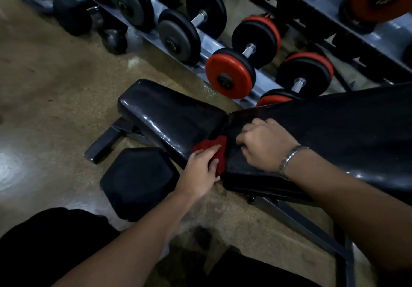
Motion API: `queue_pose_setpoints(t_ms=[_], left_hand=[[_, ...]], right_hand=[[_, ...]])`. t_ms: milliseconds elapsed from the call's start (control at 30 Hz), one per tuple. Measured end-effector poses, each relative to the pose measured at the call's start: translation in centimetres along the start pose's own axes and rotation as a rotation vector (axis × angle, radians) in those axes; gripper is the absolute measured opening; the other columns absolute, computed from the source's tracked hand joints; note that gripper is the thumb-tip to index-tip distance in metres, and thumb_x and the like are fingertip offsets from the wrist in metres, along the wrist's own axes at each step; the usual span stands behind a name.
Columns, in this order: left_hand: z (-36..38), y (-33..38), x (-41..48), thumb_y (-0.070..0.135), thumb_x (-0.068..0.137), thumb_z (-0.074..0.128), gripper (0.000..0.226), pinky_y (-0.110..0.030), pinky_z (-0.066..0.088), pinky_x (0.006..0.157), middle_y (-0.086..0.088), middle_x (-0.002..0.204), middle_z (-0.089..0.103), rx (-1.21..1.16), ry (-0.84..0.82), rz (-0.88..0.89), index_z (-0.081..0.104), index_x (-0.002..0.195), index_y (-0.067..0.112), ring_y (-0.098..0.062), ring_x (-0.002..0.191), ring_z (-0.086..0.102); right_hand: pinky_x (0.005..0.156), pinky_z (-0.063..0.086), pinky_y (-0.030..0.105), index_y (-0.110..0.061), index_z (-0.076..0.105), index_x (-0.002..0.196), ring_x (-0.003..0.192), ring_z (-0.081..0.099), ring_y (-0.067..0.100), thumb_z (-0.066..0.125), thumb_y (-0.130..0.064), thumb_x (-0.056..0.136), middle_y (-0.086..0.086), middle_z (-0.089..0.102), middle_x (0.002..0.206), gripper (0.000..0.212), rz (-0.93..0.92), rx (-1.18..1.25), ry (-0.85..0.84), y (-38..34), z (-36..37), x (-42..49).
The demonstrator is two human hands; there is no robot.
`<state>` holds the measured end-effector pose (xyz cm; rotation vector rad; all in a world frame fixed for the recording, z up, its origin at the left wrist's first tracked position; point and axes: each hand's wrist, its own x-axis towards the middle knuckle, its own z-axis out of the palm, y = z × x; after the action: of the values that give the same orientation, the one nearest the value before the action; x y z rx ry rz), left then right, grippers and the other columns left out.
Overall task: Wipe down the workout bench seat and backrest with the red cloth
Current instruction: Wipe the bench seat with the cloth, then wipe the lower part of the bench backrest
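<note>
The black padded bench seat (165,112) lies left of centre and the black backrest (345,126) stretches off to the right. A red cloth (217,145) is bunched in the gap between the two pads, at their near edge. My left hand (200,170) presses on the cloth with its fingers laid over it. My right hand (265,144) rests on the lower end of the backrest with its fingers curled, holding nothing that I can see; a metal bracelet is on that wrist.
A large black hex dumbbell (138,182) lies on the floor right beside the seat, near my left forearm. A rack of round dumbbells (229,74) runs close behind the bench. The bench's steel frame (312,226) extends along the floor at lower right.
</note>
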<state>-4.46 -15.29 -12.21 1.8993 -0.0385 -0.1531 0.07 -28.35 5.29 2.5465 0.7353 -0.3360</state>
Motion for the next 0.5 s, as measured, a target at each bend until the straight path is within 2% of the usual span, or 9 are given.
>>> queue_pose_setpoints(t_ms=[133, 167, 267, 300, 367, 433, 500], left_hand=[[1.3, 1.4, 1.1, 0.018, 0.104, 0.049, 0.041, -0.043, 0.045, 0.112, 0.003, 0.141, 0.055, -0.068, 0.093, -0.072, 0.055, 0.144, 0.025, -0.020, 0.134, 0.048], [1.7, 1.6, 0.6, 0.017, 0.103, 0.051, 0.039, -0.043, 0.046, 0.111, 0.007, 0.135, 0.055, -0.080, 0.140, -0.075, 0.058, 0.140, 0.025, -0.020, 0.132, 0.049], [2.3, 1.0, -1.8, 0.014, 0.099, 0.057, 0.036, -0.044, 0.055, 0.098, 0.039, 0.118, 0.048, -0.161, 0.171, -0.009, 0.063, 0.128, 0.035, -0.022, 0.123, 0.056], [2.3, 0.5, -2.1, 0.013, 0.099, 0.058, 0.036, -0.039, 0.058, 0.093, 0.041, 0.119, 0.048, -0.187, 0.156, 0.019, 0.064, 0.125, 0.037, -0.020, 0.119, 0.059], [1.8, 0.3, -0.8, 0.012, 0.101, 0.056, 0.036, -0.027, 0.058, 0.090, 0.019, 0.127, 0.057, -0.172, 0.124, 0.016, 0.065, 0.128, 0.034, -0.016, 0.115, 0.061], [1.4, 0.7, 1.6, 0.015, 0.103, 0.052, 0.036, -0.032, 0.051, 0.103, 0.001, 0.135, 0.061, -0.093, 0.093, -0.027, 0.061, 0.136, 0.027, -0.020, 0.124, 0.060], [1.3, 1.7, 3.0, 0.019, 0.104, 0.051, 0.038, -0.032, 0.043, 0.111, -0.001, 0.141, 0.061, -0.054, 0.076, -0.079, 0.057, 0.142, 0.021, -0.019, 0.130, 0.056]], right_hand=[[0.085, 0.038, 0.036, -0.024, 0.066, 0.114, 0.113, 0.050, 0.023, 0.050, -0.031, 0.092, -0.001, 0.061, 0.116, 0.028, 0.043, 0.016, -0.026, -0.5, -1.1, -1.3], [0.084, 0.039, 0.036, -0.023, 0.066, 0.114, 0.114, 0.050, 0.024, 0.051, -0.031, 0.091, 0.000, 0.060, 0.117, 0.028, 0.061, 0.017, -0.031, -0.6, -1.2, -1.4], [0.086, 0.040, 0.038, -0.020, 0.065, 0.117, 0.117, 0.049, 0.026, 0.055, -0.034, 0.091, 0.003, 0.059, 0.120, 0.031, 0.093, 0.019, -0.057, -0.6, -1.0, -1.8], [0.086, 0.040, 0.039, -0.020, 0.065, 0.117, 0.117, 0.049, 0.027, 0.056, -0.034, 0.090, 0.004, 0.059, 0.121, 0.032, 0.096, 0.020, -0.067, -0.6, -0.9, -2.0], [0.086, 0.040, 0.040, -0.020, 0.064, 0.118, 0.115, 0.049, 0.027, 0.056, -0.035, 0.090, 0.005, 0.059, 0.121, 0.033, 0.094, 0.023, -0.073, -0.6, -0.6, -2.3], [0.088, 0.039, 0.041, -0.020, 0.064, 0.118, 0.115, 0.049, 0.028, 0.056, -0.035, 0.089, 0.005, 0.059, 0.121, 0.033, 0.094, 0.026, -0.073, -0.6, -0.4, -2.5], [0.090, 0.039, 0.041, -0.021, 0.064, 0.119, 0.116, 0.049, 0.028, 0.055, -0.035, 0.090, 0.005, 0.058, 0.122, 0.033, 0.096, 0.029, -0.067, -0.7, -0.3, -2.5]])
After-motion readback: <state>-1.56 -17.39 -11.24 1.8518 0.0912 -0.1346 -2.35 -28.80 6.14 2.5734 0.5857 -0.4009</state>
